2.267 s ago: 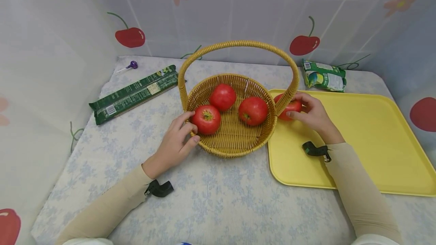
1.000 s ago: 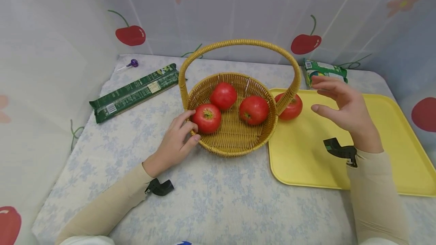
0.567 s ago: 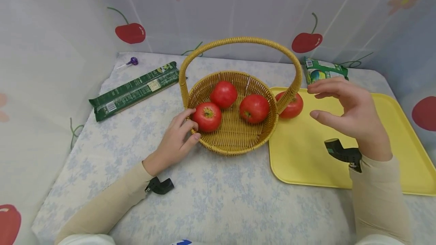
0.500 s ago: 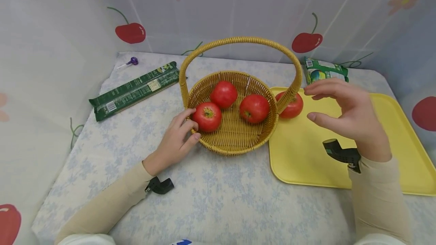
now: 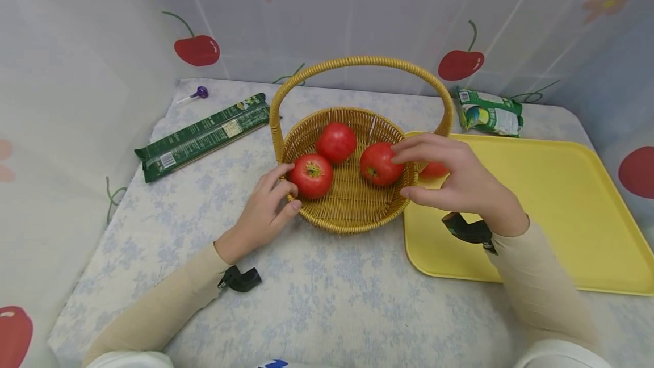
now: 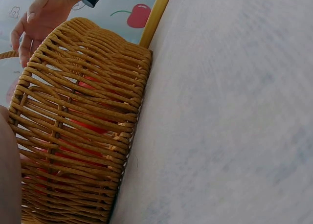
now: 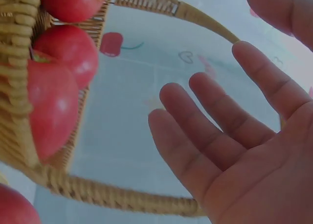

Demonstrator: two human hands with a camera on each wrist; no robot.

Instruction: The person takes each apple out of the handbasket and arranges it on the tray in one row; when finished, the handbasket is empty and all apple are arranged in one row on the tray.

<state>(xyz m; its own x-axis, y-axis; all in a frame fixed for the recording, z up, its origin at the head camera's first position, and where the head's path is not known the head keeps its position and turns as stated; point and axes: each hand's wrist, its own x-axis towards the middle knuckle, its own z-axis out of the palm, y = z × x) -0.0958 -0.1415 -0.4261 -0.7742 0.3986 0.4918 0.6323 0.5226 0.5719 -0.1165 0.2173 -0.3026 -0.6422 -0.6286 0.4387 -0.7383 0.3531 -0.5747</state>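
A yellow wicker basket (image 5: 342,225) with a tall arched handle stands on the table and holds three red apples: one at the left (image 5: 310,178), one at the back (image 5: 336,142) and one at the right (image 5: 379,164). My left hand (image 5: 258,217) grips the basket's left rim, fingertips beside the left apple. Over the right rim hovers my right hand (image 5: 462,180), fingers spread and relaxed, nothing in it; the right wrist view shows its bare palm (image 7: 264,180). A fourth apple (image 5: 434,171) lies on the yellow tray (image 5: 552,214), partly hidden by that hand.
A long dark green packet (image 5: 204,136) lies left of the basket, with a purple lollipop (image 5: 201,92) behind it. At the back right, a green snack bag (image 5: 490,113) sits by the tray's far edge. The basket's handle (image 5: 360,61) arches high over its middle.
My right hand let go of the apple on the tray, drew back to the right, then came left over the basket's right rim. My left hand and the basket have stayed put.
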